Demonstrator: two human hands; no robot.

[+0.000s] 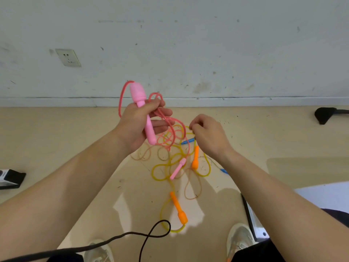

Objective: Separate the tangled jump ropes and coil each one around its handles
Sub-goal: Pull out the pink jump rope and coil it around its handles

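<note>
Left grip (139, 121): I hold a pink handle (137, 95) and loops of pink rope (120, 99) above the floor (75, 138). Centre: yellow rope (153, 172), second pink handle (178, 168) and orange handles (195, 157) lie tangled. Right grip (209, 137): I pinch a strand there.

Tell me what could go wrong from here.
1. The left hand holds up a pink plastic handle whose pink cord loops through the yellow translucent cord; pulling up may cinch them tighter.
2. The second pink handle on the floor could snag there.
3. The looped black cable by the shoes could catch a foot.
</note>
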